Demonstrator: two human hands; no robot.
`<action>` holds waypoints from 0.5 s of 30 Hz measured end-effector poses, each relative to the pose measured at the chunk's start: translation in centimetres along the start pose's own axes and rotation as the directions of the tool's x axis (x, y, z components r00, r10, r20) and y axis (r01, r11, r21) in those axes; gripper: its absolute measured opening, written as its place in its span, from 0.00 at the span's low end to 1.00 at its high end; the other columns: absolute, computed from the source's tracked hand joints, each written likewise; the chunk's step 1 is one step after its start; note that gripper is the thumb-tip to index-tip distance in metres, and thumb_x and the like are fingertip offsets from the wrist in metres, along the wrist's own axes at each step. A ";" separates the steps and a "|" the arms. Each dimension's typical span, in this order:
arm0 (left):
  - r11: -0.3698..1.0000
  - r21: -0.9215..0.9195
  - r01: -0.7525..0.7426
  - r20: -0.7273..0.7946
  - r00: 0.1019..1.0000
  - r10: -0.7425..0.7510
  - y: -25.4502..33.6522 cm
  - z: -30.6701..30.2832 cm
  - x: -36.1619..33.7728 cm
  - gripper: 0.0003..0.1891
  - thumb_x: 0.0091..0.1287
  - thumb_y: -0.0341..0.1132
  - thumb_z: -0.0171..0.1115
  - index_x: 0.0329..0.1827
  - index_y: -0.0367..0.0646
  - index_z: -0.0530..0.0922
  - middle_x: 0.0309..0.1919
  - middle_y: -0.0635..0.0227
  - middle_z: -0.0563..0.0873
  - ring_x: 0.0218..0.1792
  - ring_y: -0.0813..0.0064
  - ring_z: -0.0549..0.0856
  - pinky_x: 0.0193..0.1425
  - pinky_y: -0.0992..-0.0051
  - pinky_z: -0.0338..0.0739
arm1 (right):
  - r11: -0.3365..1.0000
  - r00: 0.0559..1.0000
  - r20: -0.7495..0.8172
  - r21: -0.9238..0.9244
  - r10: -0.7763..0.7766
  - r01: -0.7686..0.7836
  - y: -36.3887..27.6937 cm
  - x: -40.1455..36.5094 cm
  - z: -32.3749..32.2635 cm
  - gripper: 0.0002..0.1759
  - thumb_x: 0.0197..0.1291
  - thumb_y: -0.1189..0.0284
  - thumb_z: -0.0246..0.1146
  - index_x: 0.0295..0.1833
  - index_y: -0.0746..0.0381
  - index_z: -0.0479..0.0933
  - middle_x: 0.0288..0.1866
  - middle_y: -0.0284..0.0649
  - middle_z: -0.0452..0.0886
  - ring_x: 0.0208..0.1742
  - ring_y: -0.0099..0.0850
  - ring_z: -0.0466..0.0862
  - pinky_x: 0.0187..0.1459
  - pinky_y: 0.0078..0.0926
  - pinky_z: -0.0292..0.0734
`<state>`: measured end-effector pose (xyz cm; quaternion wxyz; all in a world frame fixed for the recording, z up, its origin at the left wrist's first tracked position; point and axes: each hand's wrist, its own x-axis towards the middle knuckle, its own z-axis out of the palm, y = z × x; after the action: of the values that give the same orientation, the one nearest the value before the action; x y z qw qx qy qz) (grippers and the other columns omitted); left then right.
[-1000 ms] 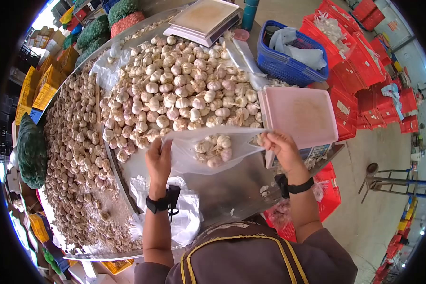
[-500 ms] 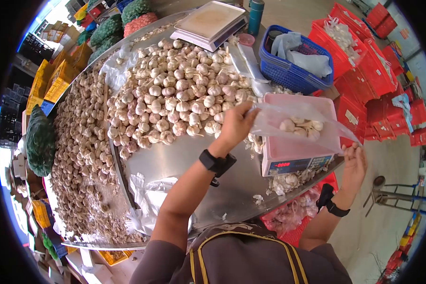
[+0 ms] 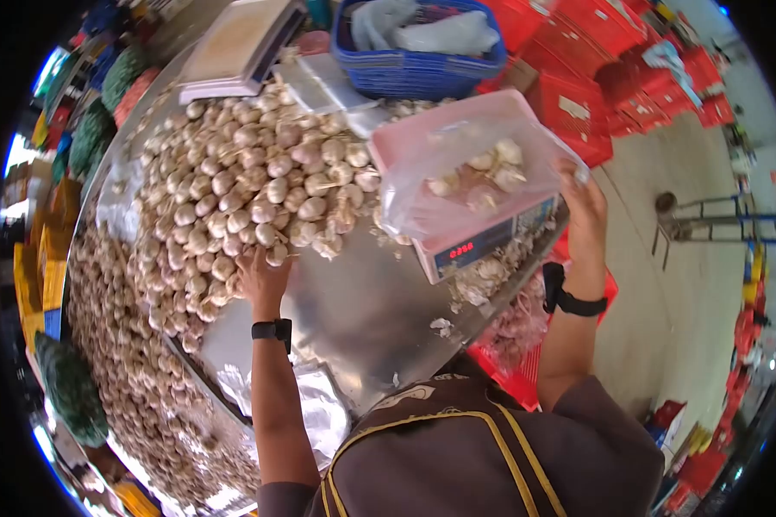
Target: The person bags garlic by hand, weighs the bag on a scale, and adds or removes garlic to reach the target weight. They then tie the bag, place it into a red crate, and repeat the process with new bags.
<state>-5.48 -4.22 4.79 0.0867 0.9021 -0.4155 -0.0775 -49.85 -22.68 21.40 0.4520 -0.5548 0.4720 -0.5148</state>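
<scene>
Down at the near edge of the big garlic pile, my left hand has its fingers curled round a garlic bulb. My right hand pinches the right edge of a clear plastic bag. The bag lies spread over the pink tray of a digital scale, with several garlic bulbs inside it. Red digits are lit on the scale's front.
A blue basket with plastic bags stands behind the scale. A second scale sits at the back left. Garlic skins lie along the table edge, above a red crate. More red crates are stacked at right.
My left hand has let go of the bag and moved left to the garlic pile. The bag has sunk onto the scale, and the digits differ. The view has turned.
</scene>
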 end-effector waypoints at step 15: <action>0.584 -0.770 0.259 0.595 0.621 0.510 11.8 -7.8 -8.9 0.19 0.57 0.41 0.72 0.47 0.39 0.82 0.39 0.72 0.81 0.35 0.81 0.78 0.35 0.79 0.74 | 0.998 0.997 0.074 0.070 -0.001 -0.004 0.4 -0.3 -0.4 0.13 0.64 0.71 0.63 0.51 0.65 0.78 0.50 0.35 0.81 0.54 0.25 0.78 0.59 0.26 0.69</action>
<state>-18.25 -4.26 15.64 0.3014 0.5984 -0.3991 -0.6259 -50.24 -22.42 20.93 0.4887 -0.5570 0.4371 -0.5098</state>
